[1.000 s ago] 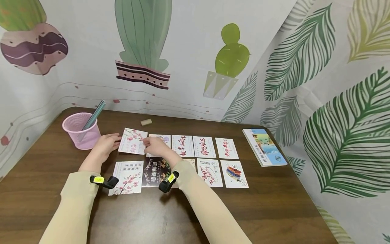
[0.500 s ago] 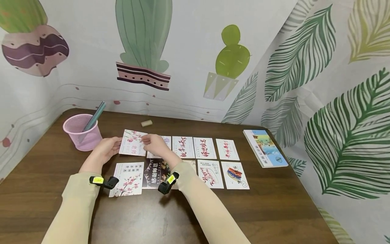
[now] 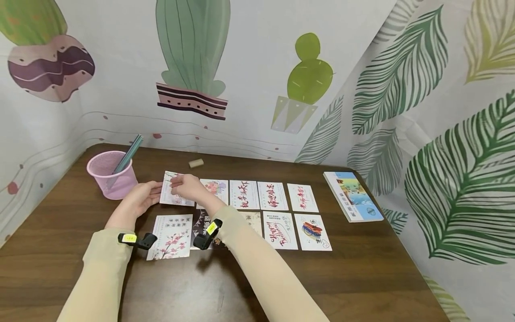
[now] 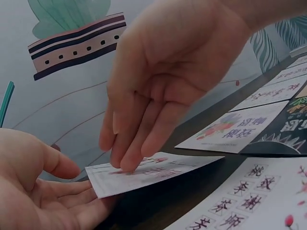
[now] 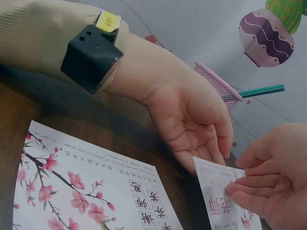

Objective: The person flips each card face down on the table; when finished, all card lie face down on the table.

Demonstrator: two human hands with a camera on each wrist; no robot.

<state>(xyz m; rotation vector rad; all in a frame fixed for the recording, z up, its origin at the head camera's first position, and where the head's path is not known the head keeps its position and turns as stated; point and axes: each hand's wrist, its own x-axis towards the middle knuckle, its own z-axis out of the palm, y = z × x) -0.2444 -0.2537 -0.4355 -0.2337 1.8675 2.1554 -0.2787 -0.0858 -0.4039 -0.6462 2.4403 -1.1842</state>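
My left hand (image 3: 137, 199) is at the left edge of a square flowered card (image 3: 166, 188) in the back row. Its fingers reach under that edge in the left wrist view, with the thumb apart above. The card (image 4: 160, 175) is tilted, its left side raised off the table. From above, my right hand (image 3: 193, 188) touches the card's face with straight fingertips and hides part of it. In front lies a peach-blossom card (image 3: 170, 237). To the right is a bouquet card (image 3: 217, 188); a dark card (image 3: 199, 223) is partly covered by my right wrist.
Several more cards with red lettering, such as one (image 3: 302, 197) at the right, lie in two rows. A pink mesh pen cup (image 3: 116, 183) holds teal sticks (image 3: 129, 154). An eraser-like block (image 3: 196, 163) lies behind the cards. A stack of picture cards (image 3: 354, 197) stands far right.
My right hand has left the card's right edge and slid left over its face. My left hand stays at the left edge. The bouquet card is now less covered.
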